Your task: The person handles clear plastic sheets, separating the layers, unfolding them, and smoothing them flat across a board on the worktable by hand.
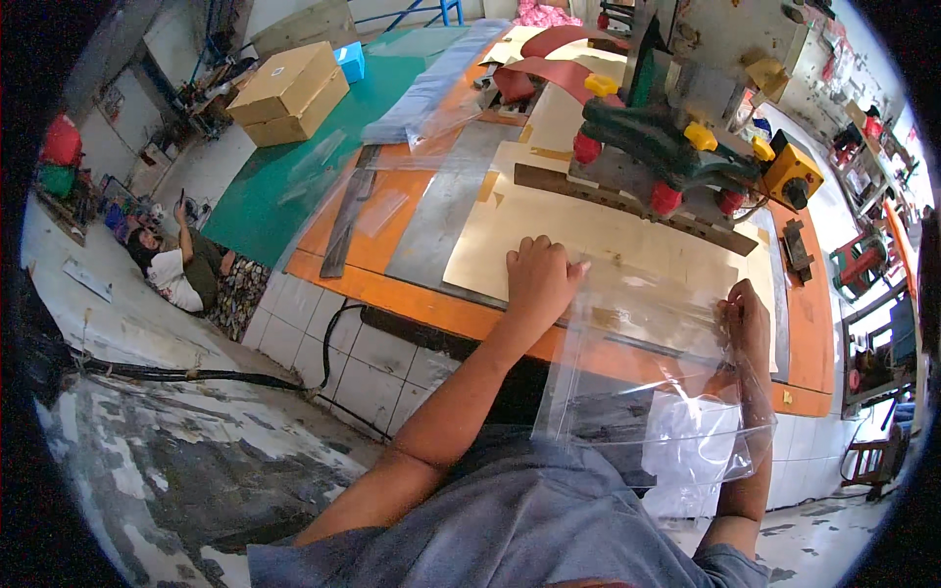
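Between my hands hangs a clear plastic sheet [598, 382], glossy and creased, draping from the board over the table's front edge toward my lap. My left hand [541, 279] is closed at its upper left corner, thumb against the plastic and knuckles up. At the upper right corner, my right hand [747, 318] pinches the film with bent fingers. Both hands are over a cream-coloured board [480, 240] under the press. The press head [647, 157], dark green with red and yellow knobs, stands just beyond, with a long metal bar [627, 208] beneath it.
The orange table [392, 299] carries a dark metal strip [348, 225] and a stack of clear film [412, 122]. A cardboard box [294, 93] and a small blue box [350, 62] sit on the green surface [260, 201]. A yellow control box [792, 176] is at right. Another person [181, 269] is low at left.
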Demonstrator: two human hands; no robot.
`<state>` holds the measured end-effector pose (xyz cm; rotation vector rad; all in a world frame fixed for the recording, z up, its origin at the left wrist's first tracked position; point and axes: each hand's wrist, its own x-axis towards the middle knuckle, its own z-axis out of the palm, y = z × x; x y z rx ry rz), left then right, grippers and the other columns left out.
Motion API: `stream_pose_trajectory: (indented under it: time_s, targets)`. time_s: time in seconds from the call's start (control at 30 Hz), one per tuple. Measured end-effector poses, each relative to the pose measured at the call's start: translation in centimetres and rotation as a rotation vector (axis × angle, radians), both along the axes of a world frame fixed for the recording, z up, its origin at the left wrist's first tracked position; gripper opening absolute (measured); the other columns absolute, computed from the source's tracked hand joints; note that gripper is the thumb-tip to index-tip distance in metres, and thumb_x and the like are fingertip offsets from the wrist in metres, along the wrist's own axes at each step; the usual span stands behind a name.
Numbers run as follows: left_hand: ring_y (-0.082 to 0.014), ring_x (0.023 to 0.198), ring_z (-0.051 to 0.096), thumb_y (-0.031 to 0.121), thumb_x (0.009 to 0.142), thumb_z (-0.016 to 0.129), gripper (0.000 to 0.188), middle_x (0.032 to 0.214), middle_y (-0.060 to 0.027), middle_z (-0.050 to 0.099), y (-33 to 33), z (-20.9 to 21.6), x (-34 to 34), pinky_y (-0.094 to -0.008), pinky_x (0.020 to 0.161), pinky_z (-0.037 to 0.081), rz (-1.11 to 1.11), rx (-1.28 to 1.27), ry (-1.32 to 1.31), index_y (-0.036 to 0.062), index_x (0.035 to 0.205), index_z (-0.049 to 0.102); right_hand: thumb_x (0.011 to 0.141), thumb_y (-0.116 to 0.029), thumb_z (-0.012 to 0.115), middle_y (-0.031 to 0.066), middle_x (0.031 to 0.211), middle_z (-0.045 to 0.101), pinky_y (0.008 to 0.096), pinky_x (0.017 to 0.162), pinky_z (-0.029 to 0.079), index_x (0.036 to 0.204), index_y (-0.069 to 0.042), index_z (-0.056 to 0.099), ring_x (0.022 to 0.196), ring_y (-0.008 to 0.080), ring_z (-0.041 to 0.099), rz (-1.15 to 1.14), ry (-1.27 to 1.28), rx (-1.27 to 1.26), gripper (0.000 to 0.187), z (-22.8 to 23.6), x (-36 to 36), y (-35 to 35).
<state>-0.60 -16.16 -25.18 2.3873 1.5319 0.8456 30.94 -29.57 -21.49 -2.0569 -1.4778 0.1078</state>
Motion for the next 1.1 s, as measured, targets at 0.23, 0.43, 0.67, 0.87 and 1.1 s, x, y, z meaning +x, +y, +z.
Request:
stream_pose_trajectory:
  time_s: [0.23,0.43,0.67,0.87,1.1]
  targets:
    - [-0.0367,0.093,0.060,0.041,0.084,0.075,0.037,0.088,-0.0145,0.064,0.6,-0.6,1.2,-0.0527,0.080,0.046,-0.033,0.030,0.003,0.0057,0.075,0.068,0.084,-0.007,0.070,0.0168,0.080,0.065,0.0405,0.065,0.050,0.095,-0.007,0.066,0.071,0.0296,0.064,-0.044,-0.013,-0.021,0.012,-1.2,2.6,-0.8]
    - [-0.0385,0.089,0.061,0.036,0.082,0.077,0.035,0.084,-0.0161,0.063,0.4,-0.1,-0.6,-0.0536,0.079,0.047,-0.034,0.049,-0.003,0.0045,0.073,0.065,0.082,-0.013,0.074,0.0156,0.083,0.065,0.0444,0.072,0.050,0.091,-0.008,0.068,0.079,0.0350,0.065,0.009,-0.137,0.045,0.011,-2.5,2.0,0.6]
    - [-0.0373,0.092,0.060,0.039,0.085,0.074,0.038,0.087,-0.0149,0.062,0.3,-0.5,0.2,-0.0531,0.079,0.045,-0.010,0.065,0.018,0.0032,0.074,0.064,0.088,-0.024,0.073,0.0146,0.078,0.061,0.0430,0.069,0.048,0.094,-0.010,0.071,0.077,0.0341,0.063,0.078,-0.111,0.003,0.016,-2.0,3.5,-0.6]
    - [-0.0345,0.095,0.059,0.035,0.087,0.073,0.035,0.089,-0.0145,0.065,0.0,1.1,0.6,-0.0509,0.083,0.043,0.008,-0.022,0.037,0.0021,0.076,0.068,0.092,-0.018,0.066,0.0145,0.091,0.067,0.0434,0.079,0.051,0.098,-0.013,0.077,0.086,0.0347,0.066,0.147,-0.097,-0.121,0.014,1.2,2.4,-1.9]
    - [-0.0322,0.096,0.059,0.036,0.086,0.074,0.034,0.089,-0.0128,0.065,-0.2,0.6,0.3,-0.0492,0.084,0.043,0.006,-0.018,0.011,0.0028,0.078,0.070,0.092,-0.017,0.066,0.0144,0.091,0.066,0.0424,0.077,0.051,0.108,-0.013,0.076,0.085,0.0341,0.066,0.114,-0.036,-0.108,0.019,0.5,2.3,-2.9]
